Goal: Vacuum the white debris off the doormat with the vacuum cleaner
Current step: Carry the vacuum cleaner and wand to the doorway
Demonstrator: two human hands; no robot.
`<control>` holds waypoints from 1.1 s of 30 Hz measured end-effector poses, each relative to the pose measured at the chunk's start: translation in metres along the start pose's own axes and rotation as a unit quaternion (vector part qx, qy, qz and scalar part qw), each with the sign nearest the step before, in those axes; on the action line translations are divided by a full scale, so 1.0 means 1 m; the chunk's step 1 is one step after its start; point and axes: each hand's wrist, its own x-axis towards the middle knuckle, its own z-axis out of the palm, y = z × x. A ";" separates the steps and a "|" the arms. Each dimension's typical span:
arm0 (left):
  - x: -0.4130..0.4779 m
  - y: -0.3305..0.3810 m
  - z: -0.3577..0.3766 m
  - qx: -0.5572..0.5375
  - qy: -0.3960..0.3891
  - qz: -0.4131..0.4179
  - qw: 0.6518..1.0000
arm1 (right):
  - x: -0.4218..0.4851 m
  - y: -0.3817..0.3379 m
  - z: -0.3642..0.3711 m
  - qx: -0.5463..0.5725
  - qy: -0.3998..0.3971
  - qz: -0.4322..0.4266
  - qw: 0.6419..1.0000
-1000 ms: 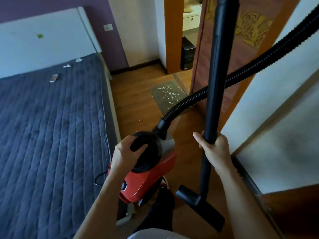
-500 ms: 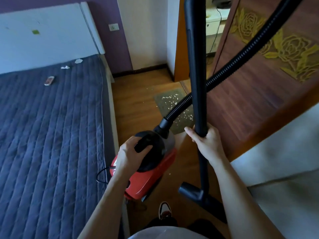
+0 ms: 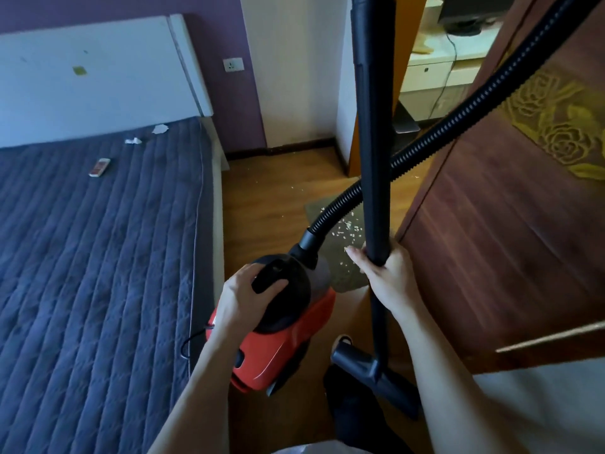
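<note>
My left hand [image 3: 244, 298] grips the black carry handle of a red vacuum cleaner [image 3: 284, 352], which hangs above the wooden floor. My right hand [image 3: 383, 273] is closed around the upright black wand [image 3: 373, 132]. The floor nozzle [image 3: 376, 376] at the wand's lower end hangs near my feet. A ribbed black hose [image 3: 458, 122] arcs from the canister up to the right. Just ahead lies a grey-green doormat [image 3: 340, 267] strewn with white debris [image 3: 348, 229], partly hidden behind the hose and wand.
A bed with a dark blue quilt [image 3: 98, 257] fills the left, with a small phone-like item [image 3: 100, 167] and paper scraps on it. A carved brown wooden door [image 3: 510, 231] stands close on the right. A doorway beyond the mat shows a white cabinet [image 3: 432, 80].
I have walked forward with the vacuum held off the floor; the doormat is now much nearer, just past the canister. Both hands keep the same grips.
</note>
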 end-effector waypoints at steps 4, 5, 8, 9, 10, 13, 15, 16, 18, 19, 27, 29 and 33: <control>0.071 0.008 0.017 0.018 0.016 -0.025 0.999 | 0.085 0.008 0.009 0.010 -0.018 -0.016 1.000; 0.089 0.011 0.021 0.017 0.015 -0.027 0.999 | 0.109 0.010 0.011 0.015 -0.022 -0.013 1.000; 0.141 0.023 0.029 0.018 0.007 -0.033 0.999 | 0.174 0.012 0.018 0.008 -0.045 0.002 0.999; 0.159 0.026 0.030 0.020 0.011 -0.037 0.999 | 0.193 0.013 0.020 0.007 -0.054 0.005 0.999; 0.175 0.028 0.031 0.022 0.019 -0.037 0.999 | 0.212 0.012 0.024 0.010 -0.061 0.005 0.998; 0.221 0.032 0.031 0.033 0.044 -0.026 0.998 | 0.260 0.008 0.034 0.024 -0.076 0.001 0.997; 0.246 0.033 0.030 0.042 0.050 -0.026 0.998 | 0.288 0.009 0.042 0.035 -0.084 -0.007 0.996; 0.256 0.035 0.028 0.044 0.053 -0.030 0.997 | 0.299 0.009 0.046 0.039 -0.087 -0.009 0.995; 0.278 0.035 0.025 0.050 0.060 -0.037 0.996 | 0.322 0.010 0.055 0.044 -0.090 -0.009 0.995; 0.289 0.033 0.024 0.051 0.062 -0.040 0.996 | 0.333 0.010 0.060 0.044 -0.091 -0.008 0.995; 0.394 -0.006 0.012 0.016 0.049 -0.092 0.994 | 0.418 0.013 0.116 0.021 -0.104 -0.009 0.994; 0.427 -0.015 0.007 0.012 0.032 -0.099 0.995 | 0.445 0.014 0.136 0.010 -0.115 -0.001 0.993; 0.497 -0.032 0.000 -0.008 0.014 -0.088 0.996 | 0.510 0.016 0.182 0.014 -0.149 0.033 0.988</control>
